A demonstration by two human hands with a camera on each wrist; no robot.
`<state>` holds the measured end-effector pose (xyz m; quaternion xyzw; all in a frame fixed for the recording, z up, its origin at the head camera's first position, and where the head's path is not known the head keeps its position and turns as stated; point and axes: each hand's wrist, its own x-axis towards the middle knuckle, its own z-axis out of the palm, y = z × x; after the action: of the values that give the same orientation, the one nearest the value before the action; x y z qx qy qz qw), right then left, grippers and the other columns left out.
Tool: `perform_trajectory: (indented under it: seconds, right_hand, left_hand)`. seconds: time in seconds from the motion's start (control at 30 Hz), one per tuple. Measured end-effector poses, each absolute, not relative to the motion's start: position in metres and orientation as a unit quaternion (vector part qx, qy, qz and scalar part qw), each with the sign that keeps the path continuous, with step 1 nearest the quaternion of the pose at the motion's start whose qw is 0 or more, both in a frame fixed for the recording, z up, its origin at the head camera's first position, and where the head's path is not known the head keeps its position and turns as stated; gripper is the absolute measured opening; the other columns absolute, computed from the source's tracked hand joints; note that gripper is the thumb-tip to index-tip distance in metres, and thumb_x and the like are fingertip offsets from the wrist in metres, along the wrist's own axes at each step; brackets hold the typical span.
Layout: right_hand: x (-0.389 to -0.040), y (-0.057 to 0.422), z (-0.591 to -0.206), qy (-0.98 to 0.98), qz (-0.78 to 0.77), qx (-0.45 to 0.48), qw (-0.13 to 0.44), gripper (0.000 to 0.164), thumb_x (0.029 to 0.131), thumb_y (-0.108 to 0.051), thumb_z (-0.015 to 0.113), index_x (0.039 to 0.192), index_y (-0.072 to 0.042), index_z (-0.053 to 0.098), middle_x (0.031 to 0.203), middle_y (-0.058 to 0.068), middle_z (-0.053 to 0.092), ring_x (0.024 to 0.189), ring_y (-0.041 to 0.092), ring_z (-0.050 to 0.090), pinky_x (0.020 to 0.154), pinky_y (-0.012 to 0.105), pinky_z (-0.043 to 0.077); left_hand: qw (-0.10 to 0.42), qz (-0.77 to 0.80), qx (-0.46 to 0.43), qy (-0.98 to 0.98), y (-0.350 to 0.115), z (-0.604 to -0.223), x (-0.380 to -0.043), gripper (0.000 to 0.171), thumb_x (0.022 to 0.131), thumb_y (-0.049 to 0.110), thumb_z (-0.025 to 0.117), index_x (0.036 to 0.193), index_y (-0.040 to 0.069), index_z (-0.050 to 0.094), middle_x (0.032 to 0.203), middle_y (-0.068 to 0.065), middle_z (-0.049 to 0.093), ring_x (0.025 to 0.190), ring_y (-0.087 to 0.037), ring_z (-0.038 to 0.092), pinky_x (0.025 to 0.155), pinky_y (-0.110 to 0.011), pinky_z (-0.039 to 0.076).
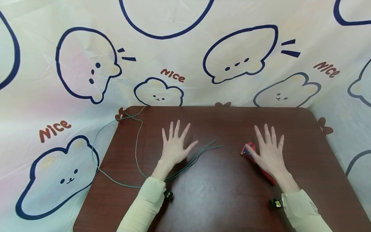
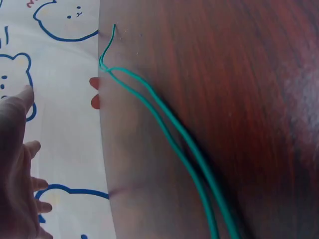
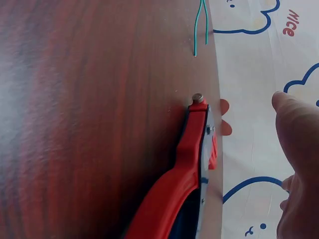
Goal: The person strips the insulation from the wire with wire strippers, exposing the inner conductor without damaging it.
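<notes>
My left hand (image 1: 175, 149) has its fingers spread and holds nothing. Thin green wires (image 1: 200, 154) run beneath that wrist, with two ends lying to its right and long loops trailing left past the table edge. The left wrist view shows two green strands (image 2: 172, 134) side by side, the hand at the left border. My right hand (image 1: 271, 158), fingers also spread, is over a red-handled wire stripper (image 1: 245, 151) and covers its middle in the head view. In the right wrist view the tool's red handle (image 3: 172, 186) shows, apart from the visible fingers.
The dark brown wooden table (image 1: 220, 193) has a cartoon-printed cloth (image 1: 185, 54) hanging behind and at its sides. A small black device (image 1: 168, 195) sits at the left wrist, another (image 1: 275, 203) at the right.
</notes>
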<state>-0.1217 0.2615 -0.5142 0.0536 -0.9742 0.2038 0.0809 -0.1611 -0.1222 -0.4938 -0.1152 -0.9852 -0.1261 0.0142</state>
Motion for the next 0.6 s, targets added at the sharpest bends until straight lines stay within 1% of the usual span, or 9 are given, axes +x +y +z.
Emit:
perform_trajectory:
  seconds: [0.2, 0.4, 0.53, 0.6]
  right_hand:
    - [-0.11, 0.268, -0.52, -0.975, 0.207, 0.046, 0.069, 0.095, 0.105, -0.055, 0.064, 0.178, -0.021, 0.014, 0.181, 0.031, 0.012, 0.168, 0.056, 0.004, 0.127, 0.085, -0.005]
    - [-0.1, 0.274, -0.528, -0.976, 0.202, 0.045, 0.066, 0.095, 0.104, -0.055, 0.065, 0.178, -0.019, 0.017, 0.181, 0.031, 0.014, 0.167, 0.057, 0.008, 0.127, 0.086, -0.003]
    - [-0.095, 0.278, -0.533, -0.977, 0.2, 0.044, 0.063, 0.098, 0.102, -0.053, 0.068, 0.178, -0.019, 0.016, 0.18, 0.031, 0.015, 0.167, 0.057, 0.008, 0.127, 0.086, -0.002]
    - [-0.092, 0.279, -0.535, -0.977, 0.199, 0.043, 0.063, 0.099, 0.101, -0.051, 0.07, 0.178, -0.019, 0.016, 0.18, 0.031, 0.016, 0.166, 0.058, 0.009, 0.127, 0.086, -0.001]
  left_hand:
    - [0.009, -0.106, -0.141, -0.984, -0.115, -0.499, -0.16, 0.085, 0.104, 0.076, 0.051, 0.176, 0.04, 0.022, 0.187, -0.013, 0.013, 0.174, -0.041, 0.008, 0.134, -0.077, 0.008]
    - [0.001, -0.09, -0.184, -0.979, -0.105, -0.505, -0.158, 0.076, 0.106, 0.071, 0.056, 0.173, 0.043, 0.032, 0.186, -0.012, 0.018, 0.174, -0.042, 0.011, 0.134, -0.077, 0.01]
    - [-0.006, -0.097, -0.209, -0.973, -0.099, -0.509, -0.157, 0.072, 0.107, 0.067, 0.057, 0.171, 0.043, 0.036, 0.186, -0.012, 0.017, 0.174, -0.041, 0.01, 0.134, -0.077, 0.009]
    - [-0.007, -0.101, -0.219, -0.97, -0.096, -0.511, -0.156, 0.07, 0.108, 0.066, 0.057, 0.171, 0.044, 0.037, 0.186, -0.012, 0.018, 0.174, -0.04, 0.012, 0.134, -0.077, 0.011]
